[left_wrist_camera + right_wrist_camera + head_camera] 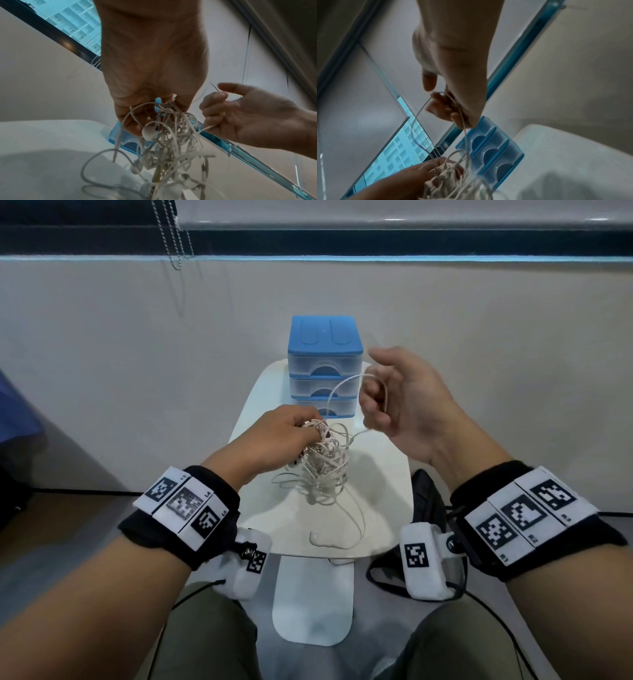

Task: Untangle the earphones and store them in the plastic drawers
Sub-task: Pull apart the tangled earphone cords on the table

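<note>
A knotted bundle of white earphones [323,460] hangs just above the small white table [387,474]. My left hand [291,428] pinches the top of this tangle [169,142], where an earbud [149,133] dangles by the fingers. One loose cable [342,386] arcs up to my right hand [383,402], whose curled fingers [443,108] hold the strand [464,128]. Another strand with an earbud [317,539] trails on the table's near edge. The blue-topped plastic drawers [325,364] stand at the table's far end, all three drawers closed [489,150].
A wall [102,354] runs close behind the table under a window sill, with blind bead chains [178,241] hanging at upper left. My knees [462,645] are below the table, and a black bag [424,494] lies on the floor to the right.
</note>
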`<state>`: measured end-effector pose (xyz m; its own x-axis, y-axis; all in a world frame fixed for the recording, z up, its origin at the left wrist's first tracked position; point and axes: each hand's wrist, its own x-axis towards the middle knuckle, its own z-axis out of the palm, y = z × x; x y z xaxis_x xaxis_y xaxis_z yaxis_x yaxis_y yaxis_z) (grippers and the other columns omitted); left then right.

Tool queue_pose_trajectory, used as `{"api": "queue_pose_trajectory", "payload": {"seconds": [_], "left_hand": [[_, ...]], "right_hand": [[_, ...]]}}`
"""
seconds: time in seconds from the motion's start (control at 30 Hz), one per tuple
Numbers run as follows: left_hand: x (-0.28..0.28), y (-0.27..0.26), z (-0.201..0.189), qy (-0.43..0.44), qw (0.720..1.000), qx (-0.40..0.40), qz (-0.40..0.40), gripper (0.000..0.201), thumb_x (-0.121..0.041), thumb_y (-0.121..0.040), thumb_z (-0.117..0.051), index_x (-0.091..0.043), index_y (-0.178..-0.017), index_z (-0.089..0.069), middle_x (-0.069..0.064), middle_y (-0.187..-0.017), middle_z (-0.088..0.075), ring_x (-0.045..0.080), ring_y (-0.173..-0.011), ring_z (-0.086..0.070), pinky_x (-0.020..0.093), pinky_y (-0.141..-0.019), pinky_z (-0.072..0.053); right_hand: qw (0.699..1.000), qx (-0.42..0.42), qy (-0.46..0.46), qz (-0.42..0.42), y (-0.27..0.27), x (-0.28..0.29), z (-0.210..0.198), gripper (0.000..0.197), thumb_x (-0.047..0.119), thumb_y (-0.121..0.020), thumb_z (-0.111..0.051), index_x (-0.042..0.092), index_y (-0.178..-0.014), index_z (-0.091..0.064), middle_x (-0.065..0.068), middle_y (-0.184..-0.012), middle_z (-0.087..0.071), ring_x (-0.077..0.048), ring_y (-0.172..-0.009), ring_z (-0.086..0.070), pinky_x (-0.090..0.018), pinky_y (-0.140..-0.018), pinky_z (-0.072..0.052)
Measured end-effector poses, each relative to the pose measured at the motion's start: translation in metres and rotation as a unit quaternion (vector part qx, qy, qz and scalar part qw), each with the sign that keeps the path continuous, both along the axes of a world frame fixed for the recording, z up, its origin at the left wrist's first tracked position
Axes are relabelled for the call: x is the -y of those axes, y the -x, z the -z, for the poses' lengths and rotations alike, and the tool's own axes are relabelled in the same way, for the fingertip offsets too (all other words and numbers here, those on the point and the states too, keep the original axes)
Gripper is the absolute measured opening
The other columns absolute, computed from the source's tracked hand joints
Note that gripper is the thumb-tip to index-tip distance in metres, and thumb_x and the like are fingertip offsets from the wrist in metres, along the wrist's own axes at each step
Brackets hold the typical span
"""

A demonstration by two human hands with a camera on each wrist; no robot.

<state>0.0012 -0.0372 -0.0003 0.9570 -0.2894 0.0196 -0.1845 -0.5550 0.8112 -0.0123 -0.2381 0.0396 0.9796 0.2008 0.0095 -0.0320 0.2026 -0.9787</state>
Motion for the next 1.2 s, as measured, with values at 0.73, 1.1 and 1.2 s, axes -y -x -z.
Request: {"api": "queue_pose_trajectory", "payload": {"seconds": [0.73, 1.1, 1.2], "left_hand": [[-0.019, 0.004, 0.010, -0.025, 0.995, 0.067, -0.064, 0.013, -0.010, -0.092, -0.064, -0.023, -0.095, -0.067, -0.008, -0.089, -0.070, 0.014, -0.075, -0.064, 0.025, -0.067, -0.047], [-0.017, 0.026, 0.017, -0.083, 0.995, 0.044, 0.012, 0.029, -0.044, -0.086, -0.057, -0.036, -0.110, -0.070, -0.006, -0.108, -0.067, 0.006, -0.094, -0.061, 0.029, -0.088, -0.047], [-0.017, 0.024, 0.014, -0.164, 0.984, 0.066, 0.003, 0.054, -0.080, -0.075, -0.040, -0.035, -0.080, -0.068, -0.004, -0.100, -0.058, 0.016, -0.098, -0.057, 0.042, -0.092, -0.047]], "right_hand": [[0.927, 0.114, 0.355, 0.034, 0.001, 0.040, -0.001, 0.024, 0.006, -0.094, -0.056, 0.009, -0.094, -0.080, 0.005, -0.042, -0.043, -0.028, -0.040, -0.049, -0.031, -0.069, -0.039], [0.784, 0.096, 0.600, -0.128, 0.007, 0.013, 0.042, 0.020, 0.037, -0.090, -0.076, 0.021, -0.080, -0.076, 0.011, -0.055, -0.055, -0.003, -0.051, -0.049, -0.024, -0.058, -0.037], [0.796, 0.101, 0.589, -0.090, 0.006, 0.013, 0.041, 0.017, 0.030, -0.090, -0.074, 0.020, -0.076, -0.075, 0.010, -0.059, -0.058, -0.005, -0.058, -0.051, -0.024, -0.060, -0.040]]}}
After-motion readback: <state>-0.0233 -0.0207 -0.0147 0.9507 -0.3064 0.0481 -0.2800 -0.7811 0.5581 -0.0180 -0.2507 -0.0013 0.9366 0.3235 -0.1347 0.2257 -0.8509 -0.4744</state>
